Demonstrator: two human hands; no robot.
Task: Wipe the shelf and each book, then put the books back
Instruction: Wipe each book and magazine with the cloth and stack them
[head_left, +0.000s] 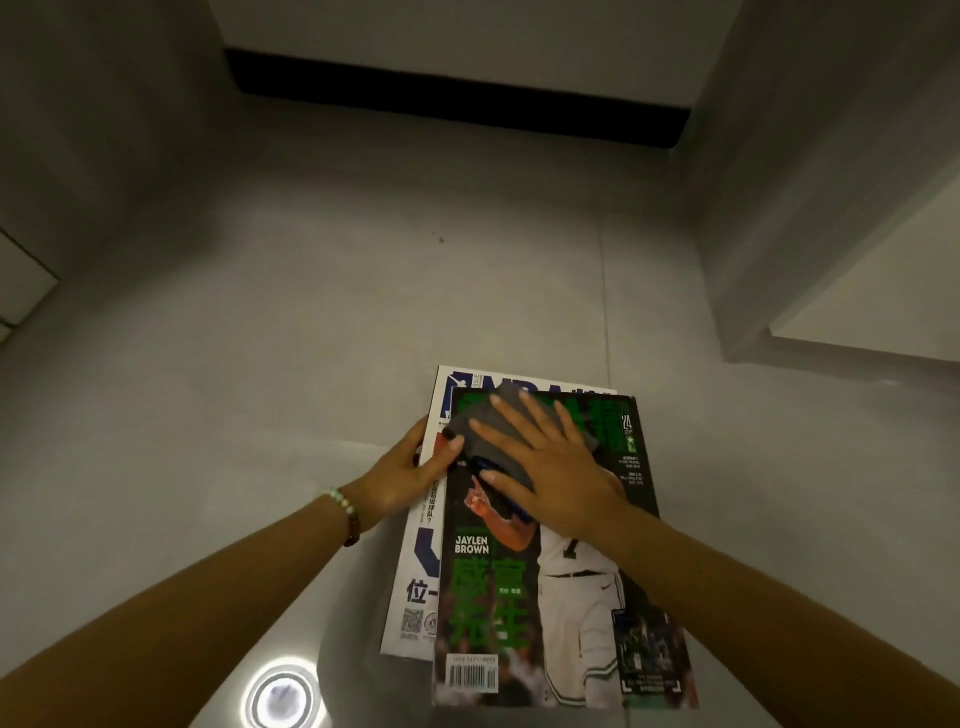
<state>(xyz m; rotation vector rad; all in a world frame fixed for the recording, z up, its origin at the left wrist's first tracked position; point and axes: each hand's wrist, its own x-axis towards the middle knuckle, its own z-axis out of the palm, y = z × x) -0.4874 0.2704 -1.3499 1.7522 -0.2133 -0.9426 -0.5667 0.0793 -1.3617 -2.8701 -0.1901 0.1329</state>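
Note:
Two magazines lie stacked on a glossy grey floor. The upper one is a dark green basketball magazine (550, 597) with a player in white on its cover. Under it and shifted left lies a white magazine (421, 571). My right hand (545, 462) presses a folded grey cloth (488, 421) flat onto the upper part of the green cover, fingers straight and spread. My left hand (402, 478), with a bead bracelet at the wrist, holds the left edge of the stack, thumb on top of the covers.
The grey floor (260, 364) stretches ahead to a wall with a black baseboard (457, 98). A white cabinet or shelf unit (841, 260) stands at the right. A ceiling light reflects on the floor (283, 696) near my left forearm.

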